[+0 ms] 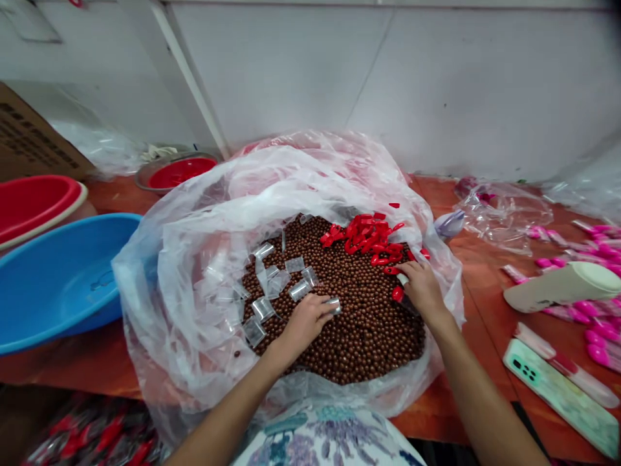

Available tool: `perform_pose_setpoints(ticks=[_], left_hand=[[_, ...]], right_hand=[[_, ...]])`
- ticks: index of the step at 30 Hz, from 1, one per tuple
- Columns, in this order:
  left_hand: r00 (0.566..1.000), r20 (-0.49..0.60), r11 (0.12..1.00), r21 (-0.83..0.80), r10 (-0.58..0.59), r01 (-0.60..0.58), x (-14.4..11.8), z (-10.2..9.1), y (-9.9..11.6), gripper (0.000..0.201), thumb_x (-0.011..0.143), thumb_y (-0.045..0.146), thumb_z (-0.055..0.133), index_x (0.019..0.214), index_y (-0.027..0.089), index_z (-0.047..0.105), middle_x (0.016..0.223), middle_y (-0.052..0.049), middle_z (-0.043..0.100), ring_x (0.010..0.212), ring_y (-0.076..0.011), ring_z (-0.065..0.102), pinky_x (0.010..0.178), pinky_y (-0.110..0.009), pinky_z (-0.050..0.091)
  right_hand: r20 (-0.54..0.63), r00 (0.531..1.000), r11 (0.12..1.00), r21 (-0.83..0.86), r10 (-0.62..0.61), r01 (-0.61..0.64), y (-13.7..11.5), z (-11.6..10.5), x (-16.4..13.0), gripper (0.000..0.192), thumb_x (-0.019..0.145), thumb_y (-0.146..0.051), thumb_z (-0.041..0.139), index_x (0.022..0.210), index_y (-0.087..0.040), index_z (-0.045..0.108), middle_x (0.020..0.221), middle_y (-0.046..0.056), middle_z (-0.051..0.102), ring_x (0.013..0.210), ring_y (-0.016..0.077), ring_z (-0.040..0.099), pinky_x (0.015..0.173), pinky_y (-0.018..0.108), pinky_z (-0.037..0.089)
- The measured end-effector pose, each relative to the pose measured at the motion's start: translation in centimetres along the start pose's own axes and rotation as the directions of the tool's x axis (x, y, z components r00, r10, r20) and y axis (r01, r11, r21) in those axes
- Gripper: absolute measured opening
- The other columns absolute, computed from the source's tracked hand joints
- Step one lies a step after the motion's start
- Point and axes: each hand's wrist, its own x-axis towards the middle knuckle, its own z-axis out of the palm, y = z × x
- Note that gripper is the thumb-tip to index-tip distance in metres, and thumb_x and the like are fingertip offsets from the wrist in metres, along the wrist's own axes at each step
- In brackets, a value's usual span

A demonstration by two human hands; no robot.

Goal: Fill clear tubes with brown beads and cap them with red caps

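Against a white wall, a reddish tabletop carries a large clear plastic bag heaped with small brown balls. On that heap the left hand pinches a small clear packet in curled fingers, with more packets just left of it. The right hand, loosely curled, touches red plastic pieces piled at the heap's far side; whether it grips one cannot be told.
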Motion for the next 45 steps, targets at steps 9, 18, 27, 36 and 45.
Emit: perform_pose_setpoints(ticks=[9,18,27,36,45], left_hand=[[0.979,0.2,0.998,-0.066,0.025,-0.012,-0.3,-2.2,0.5,0.024,0.082,0.025,0.054,0.102,0.028,0.066,0.097,-0.003,0.064,0.095,-0.0182,0.056,0.088,-0.029,0.038],[0.997,0.075,0.984,-0.174,-0.011,0.024,2.0,2.5,1.3,0.039,0.076,0.022,0.061,0.115,0.021,0.059,0.11,-0.007,0.063,0.101,-0.0208,0.056,0.093,-0.032,0.039],[0.988,-0.024,0.853,-0.509,-0.152,0.119,2.2,4.4,1.4,0.052,0.072,0.02,0.065,0.122,0.021,0.052,0.118,-0.006,0.059,0.103,-0.0191,0.056,0.09,-0.032,0.044],[0.988,-0.078,0.774,-0.63,-0.13,0.052,1.6,4.2,1.9,0.052,0.073,0.019,0.063,0.123,0.026,0.051,0.116,-0.004,0.056,0.103,-0.0185,0.053,0.077,-0.027,0.05],[0.982,-0.103,0.762,-0.646,-0.157,0.054,0.6,3.9,3.4,0.046,0.069,0.022,0.069,0.114,0.024,0.06,0.096,-0.003,0.051,0.093,-0.0169,0.051,0.083,-0.029,0.042]], right_hand=[[0.014,0.987,0.925,0.347,0.159,-0.154,-5.5,-2.9,-4.2,0.03,0.083,-0.031,0.049,0.111,-0.025,0.059,0.106,0.005,0.061,0.097,0.0216,0.055,0.083,0.037,0.044],[0.143,0.888,0.636,0.649,0.437,-0.418,-8.4,-0.9,-7.7,0.044,0.075,-0.042,0.06,0.115,-0.023,0.058,0.122,0.006,0.056,0.11,0.0247,0.051,0.092,0.042,0.041],[0.405,0.752,0.191,0.803,0.521,-0.565,-9.1,-0.7,-9.0,0.054,0.073,-0.039,0.064,0.123,-0.025,0.049,0.101,0.004,0.064,0.074,0.016,0.058,0.053,0.024,0.045],[0.512,0.743,0.035,0.814,0.431,-0.58,-10.1,-1.2,-8.7,0.055,0.071,-0.027,0.062,0.124,-0.023,0.049,0.102,0.007,0.065,0.07,0.0147,0.058,0.05,0.022,0.041],[0.382,0.878,0.458,0.75,0.29,-0.478,-11.0,-0.4,-8.8,0.043,0.081,-0.027,0.049,0.124,-0.028,0.051,0.122,0.005,0.055,0.09,0.0192,0.058,0.072,0.033,0.051]])
